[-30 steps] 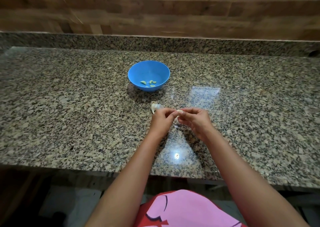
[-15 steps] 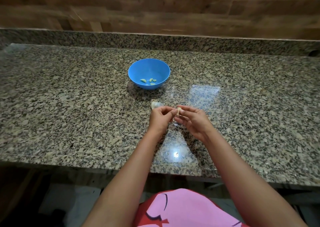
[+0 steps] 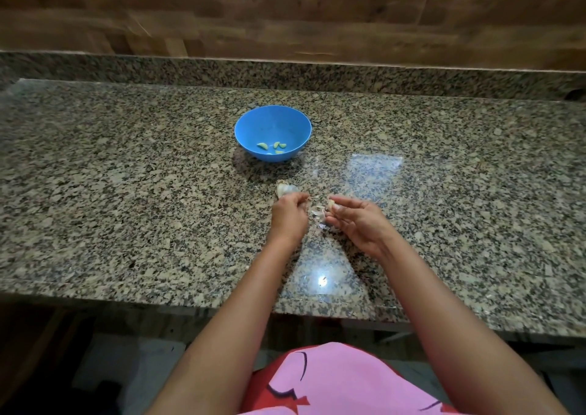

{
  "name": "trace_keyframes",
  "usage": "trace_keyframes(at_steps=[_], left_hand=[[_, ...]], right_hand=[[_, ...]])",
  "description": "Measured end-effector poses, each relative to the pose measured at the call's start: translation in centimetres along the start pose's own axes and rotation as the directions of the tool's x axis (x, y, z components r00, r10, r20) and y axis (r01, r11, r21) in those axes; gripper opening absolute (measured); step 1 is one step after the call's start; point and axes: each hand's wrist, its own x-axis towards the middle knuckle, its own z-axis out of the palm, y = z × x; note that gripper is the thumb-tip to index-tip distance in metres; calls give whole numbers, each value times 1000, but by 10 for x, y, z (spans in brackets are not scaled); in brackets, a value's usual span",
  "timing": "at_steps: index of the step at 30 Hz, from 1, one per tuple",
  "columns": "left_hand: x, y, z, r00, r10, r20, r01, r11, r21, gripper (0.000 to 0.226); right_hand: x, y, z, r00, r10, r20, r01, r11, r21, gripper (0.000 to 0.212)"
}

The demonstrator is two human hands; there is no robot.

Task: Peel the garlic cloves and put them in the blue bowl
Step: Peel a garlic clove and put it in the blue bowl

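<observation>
Nearest the camera, both forearms reached over the front edge of the granite countertop (image 3: 126, 211). Half a second before, the two hands had met fingertip to fingertip over one clove; they had since drawn apart. On the near side of the blue bowl (image 3: 273, 126), the right hand (image 3: 356, 221) pinched the garlic clove (image 3: 330, 204) at its fingertips, other fingers loosely curled. Loose papery skin (image 3: 318, 214) lay between the hands. The left hand (image 3: 289, 215) was curled; whether it gripped a skin fragment could not be determined. The remaining garlic bulb (image 3: 284, 188) lay just beyond the left hand, between it and the bowl. The bowl held several peeled cloves (image 3: 274, 147). The separation suggested the clove was stripped, or nearly so, and ready for transfer.
</observation>
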Motion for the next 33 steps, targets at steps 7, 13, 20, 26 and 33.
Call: trace_keyframes(at_steps=[7,13,20,26,33], left_hand=[[-3,4,2,991,32,131,-12,989,-147,27],[1,3,4,978,-70,194,148,894,-423,10],[2,3,2,963,-91,255,212,839,-502,16],[1,3,2,958,-125,257,248,811,-530,16],[-1,10,0,941,-156,300,313,737,-599,5]], right_hand=[[0,-2,0,1000,19,19,-18,999,-35,21],[0,0,-2,998,-31,48,35,996,-77,21],[-3,0,-3,994,-83,67,89,992,-87,22],[-5,-1,-3,995,-75,63,80,994,-78,21],[-8,-8,-1,977,-201,75,215,893,-396,14]])
